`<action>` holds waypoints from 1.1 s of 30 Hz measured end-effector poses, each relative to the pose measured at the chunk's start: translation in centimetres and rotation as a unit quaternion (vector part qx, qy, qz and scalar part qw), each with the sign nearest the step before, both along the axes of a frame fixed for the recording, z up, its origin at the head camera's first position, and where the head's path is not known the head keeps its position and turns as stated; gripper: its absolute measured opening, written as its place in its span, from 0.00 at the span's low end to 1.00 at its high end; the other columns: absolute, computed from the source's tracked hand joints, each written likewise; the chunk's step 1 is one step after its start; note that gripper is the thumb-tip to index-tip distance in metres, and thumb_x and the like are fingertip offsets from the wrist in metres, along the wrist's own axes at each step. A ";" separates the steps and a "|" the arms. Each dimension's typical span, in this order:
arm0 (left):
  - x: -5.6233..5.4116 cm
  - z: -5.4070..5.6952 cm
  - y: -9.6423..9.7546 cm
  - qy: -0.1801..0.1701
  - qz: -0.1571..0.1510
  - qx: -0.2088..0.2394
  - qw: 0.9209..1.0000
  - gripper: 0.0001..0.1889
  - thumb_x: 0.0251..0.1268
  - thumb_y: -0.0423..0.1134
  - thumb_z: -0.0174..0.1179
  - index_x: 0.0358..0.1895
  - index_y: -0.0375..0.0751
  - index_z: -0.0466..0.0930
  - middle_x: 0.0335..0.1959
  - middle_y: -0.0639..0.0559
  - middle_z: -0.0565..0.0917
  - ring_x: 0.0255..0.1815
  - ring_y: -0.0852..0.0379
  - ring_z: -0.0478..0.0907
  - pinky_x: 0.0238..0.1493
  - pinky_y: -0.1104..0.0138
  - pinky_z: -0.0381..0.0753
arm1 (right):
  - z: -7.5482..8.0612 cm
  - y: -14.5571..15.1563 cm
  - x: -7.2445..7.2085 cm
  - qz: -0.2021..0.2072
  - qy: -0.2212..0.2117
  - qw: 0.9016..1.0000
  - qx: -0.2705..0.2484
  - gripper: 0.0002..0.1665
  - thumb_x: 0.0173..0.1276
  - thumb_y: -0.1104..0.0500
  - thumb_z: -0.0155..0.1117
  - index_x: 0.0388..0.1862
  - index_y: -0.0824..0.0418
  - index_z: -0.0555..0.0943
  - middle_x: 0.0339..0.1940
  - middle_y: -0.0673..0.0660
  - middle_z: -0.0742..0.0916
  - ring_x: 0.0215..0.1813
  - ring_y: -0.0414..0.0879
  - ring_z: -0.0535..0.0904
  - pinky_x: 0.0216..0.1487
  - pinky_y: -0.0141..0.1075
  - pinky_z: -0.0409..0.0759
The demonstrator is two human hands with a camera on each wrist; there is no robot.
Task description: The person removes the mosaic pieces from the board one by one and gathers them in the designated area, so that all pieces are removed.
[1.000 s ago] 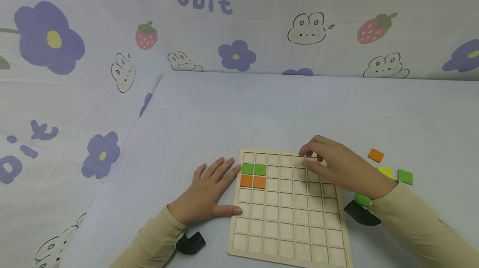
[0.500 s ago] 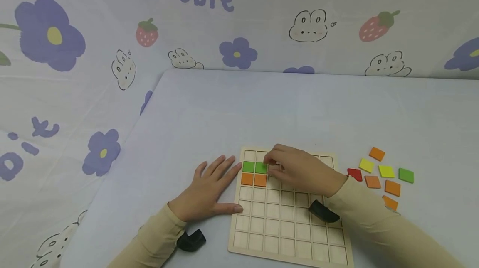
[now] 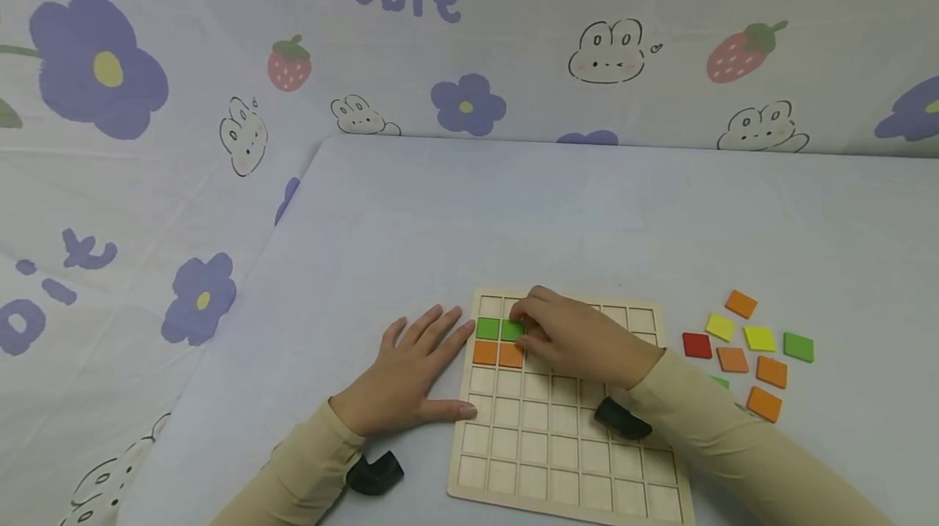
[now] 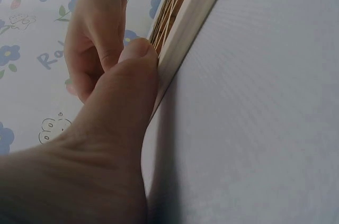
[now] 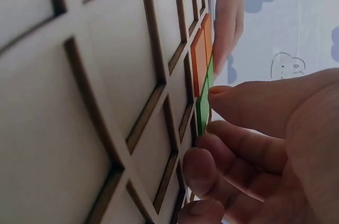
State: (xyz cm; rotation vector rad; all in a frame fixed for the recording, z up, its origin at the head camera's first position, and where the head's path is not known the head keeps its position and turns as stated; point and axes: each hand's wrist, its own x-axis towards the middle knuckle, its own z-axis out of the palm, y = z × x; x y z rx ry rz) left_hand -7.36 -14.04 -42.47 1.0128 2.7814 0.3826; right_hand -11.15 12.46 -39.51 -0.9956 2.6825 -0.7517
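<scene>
A pale wooden grid board [image 3: 469, 469] lies on the table with two green tiles above two orange tiles [image 3: 485, 352] in its upper-left squares. My right hand [image 3: 568, 338] reaches across the board, thumb and forefinger curled around the right-hand green tile [image 3: 511, 330]. In the right wrist view that green tile [image 5: 202, 112] shows between thumb and forefinger, its far edge hidden. The other green tile [image 3: 487, 329] sits to its left. My left hand [image 3: 403, 383] rests with fingers spread, its thumb on the board's left edge; in the left wrist view the thumb [image 4: 130, 75] touches that rim.
Right of the board lie several loose tiles: red [image 3: 697, 345], yellow [image 3: 720, 327], green [image 3: 798, 346] and orange [image 3: 764, 404]. Another green one [image 3: 720, 382] is partly under the right sleeve [image 3: 711, 412]. A patterned cloth [image 3: 513, 37] stands behind the table.
My right hand has moved left from the board's upper-right squares to the right-hand green tile, uncovering more loose tiles. My left hand stays put.
</scene>
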 end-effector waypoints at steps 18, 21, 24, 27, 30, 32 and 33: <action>0.1 0.2 0.0 0.001 0.002 -0.001 1.000 0.51 0.57 0.72 0.53 0.78 0.49 0.45 0.78 0.48 0.48 0.78 0.45 0.42 0.68 0.38 0.44 | -0.3 -0.6 -0.2 -0.018 -0.005 1.000 -0.005 0.12 0.67 0.57 0.64 0.47 0.60 0.77 0.39 0.49 0.78 0.34 0.38 0.71 0.39 0.34 0.74; 0.1 0.1 0.0 0.002 0.002 -0.003 1.000 0.51 0.57 0.72 0.52 0.78 0.49 0.45 0.78 0.48 0.48 0.78 0.46 0.42 0.68 0.38 0.44 | -0.3 -0.6 -0.2 -0.025 0.001 1.000 -0.007 0.12 0.67 0.56 0.65 0.46 0.58 0.77 0.39 0.48 0.78 0.35 0.38 0.71 0.40 0.34 0.74; 0.1 0.1 0.0 0.003 0.003 -0.005 1.000 0.51 0.57 0.73 0.52 0.78 0.49 0.44 0.78 0.48 0.48 0.78 0.46 0.42 0.68 0.38 0.43 | -0.3 -0.6 -0.1 -0.030 0.004 0.999 -0.011 0.12 0.66 0.56 0.65 0.46 0.57 0.77 0.40 0.48 0.78 0.36 0.39 0.72 0.40 0.34 0.75; 0.1 -0.1 -0.1 0.005 0.002 -0.003 1.000 0.51 0.57 0.73 0.51 0.78 0.50 0.44 0.78 0.48 0.48 0.78 0.46 0.42 0.68 0.38 0.43 | -0.2 -0.6 -0.1 -0.033 0.003 0.999 -0.016 0.11 0.66 0.57 0.65 0.45 0.57 0.77 0.41 0.48 0.78 0.36 0.39 0.72 0.41 0.35 0.75; 0.0 -0.3 -0.1 0.006 0.001 -0.001 1.000 0.51 0.57 0.74 0.50 0.78 0.50 0.44 0.78 0.49 0.47 0.78 0.47 0.41 0.68 0.38 0.43 | -0.2 -0.7 -0.1 -0.038 -0.007 0.999 -0.021 0.09 0.66 0.58 0.65 0.43 0.56 0.77 0.41 0.48 0.79 0.37 0.39 0.72 0.42 0.35 0.75; 0.0 -0.4 -0.2 0.005 0.002 -0.002 1.000 0.51 0.57 0.75 0.49 0.78 0.51 0.43 0.79 0.49 0.47 0.78 0.47 0.40 0.68 0.39 0.42 | -0.2 -0.7 -0.1 -0.037 -0.014 0.999 -0.023 0.09 0.67 0.59 0.64 0.44 0.56 0.77 0.41 0.48 0.79 0.38 0.39 0.73 0.42 0.36 0.75; 0.0 -0.5 -0.2 0.004 0.003 -0.003 1.000 0.51 0.57 0.75 0.48 0.78 0.52 0.42 0.79 0.50 0.46 0.79 0.48 0.40 0.68 0.39 0.42 | -0.2 -0.7 -0.1 -0.035 -0.018 0.999 -0.024 0.09 0.67 0.59 0.64 0.45 0.56 0.77 0.42 0.48 0.79 0.38 0.39 0.74 0.43 0.36 0.76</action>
